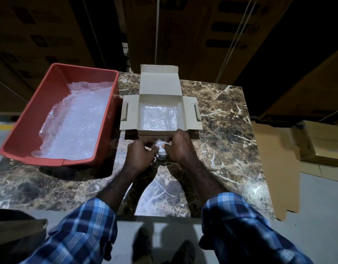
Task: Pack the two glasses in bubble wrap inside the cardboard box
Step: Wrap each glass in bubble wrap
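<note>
Both hands meet just in front of the open cardboard box point(160, 103) on the marble table point(231, 115). The left hand point(140, 156) and right hand point(180, 147) curl their fingers around a glass point(161, 150) bundled in bubble wrap, pinching the wrap at its top. More wrap lines the box floor. A red tub point(21, 134) of bubble wrap sits left.

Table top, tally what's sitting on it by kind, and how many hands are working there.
Red plastic bin, lined with bubble wrap: 1
Open cardboard box, with bubble wrap inside: 1
Bubble-wrapped bundle gripped by both hands: 1
Loose bubble wrap sheet on the table: 1
Hands, left hand and right hand: 2
Total: 6
</note>
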The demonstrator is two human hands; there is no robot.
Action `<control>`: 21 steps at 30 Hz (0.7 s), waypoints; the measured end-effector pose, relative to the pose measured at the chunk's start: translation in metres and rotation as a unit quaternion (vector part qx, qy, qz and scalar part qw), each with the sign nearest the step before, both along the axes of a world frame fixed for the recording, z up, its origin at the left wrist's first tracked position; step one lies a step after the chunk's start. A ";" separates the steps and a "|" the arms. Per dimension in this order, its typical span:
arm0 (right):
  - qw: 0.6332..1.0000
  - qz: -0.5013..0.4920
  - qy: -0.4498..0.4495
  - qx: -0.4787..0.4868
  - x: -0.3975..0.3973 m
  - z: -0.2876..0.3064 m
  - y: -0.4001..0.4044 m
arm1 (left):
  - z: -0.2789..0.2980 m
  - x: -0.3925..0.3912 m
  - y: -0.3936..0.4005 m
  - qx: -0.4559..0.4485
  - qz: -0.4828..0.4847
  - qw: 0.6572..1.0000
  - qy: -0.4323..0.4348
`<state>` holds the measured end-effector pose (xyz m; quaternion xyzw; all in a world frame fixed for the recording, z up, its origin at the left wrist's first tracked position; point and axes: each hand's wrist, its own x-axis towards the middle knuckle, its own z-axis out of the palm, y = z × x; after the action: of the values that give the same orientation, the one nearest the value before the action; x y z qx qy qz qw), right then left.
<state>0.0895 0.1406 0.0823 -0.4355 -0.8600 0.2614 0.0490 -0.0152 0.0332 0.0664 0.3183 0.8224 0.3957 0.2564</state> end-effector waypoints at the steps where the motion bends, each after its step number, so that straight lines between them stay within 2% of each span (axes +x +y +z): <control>1: 1.000 -0.004 -0.003 0.004 0.000 -0.001 -0.001 | 0.000 0.000 0.001 -0.001 -0.003 1.000 0.001; 9: 0.999 0.014 -0.013 0.039 0.001 0.003 -0.008 | -0.001 0.002 0.005 0.014 -0.012 1.000 0.022; 16: 0.992 -0.021 0.063 0.104 0.006 -0.001 -0.022 | -0.002 0.005 0.003 0.043 -0.022 0.998 0.043; 21: 0.983 0.017 0.090 0.158 0.006 -0.014 -0.024 | -0.001 0.002 0.004 0.023 -0.030 0.999 0.039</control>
<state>0.0952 0.1164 0.0682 -0.3824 -0.8898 0.1613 0.1895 -0.0130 0.0373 0.0653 0.3634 0.8125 0.3944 0.2286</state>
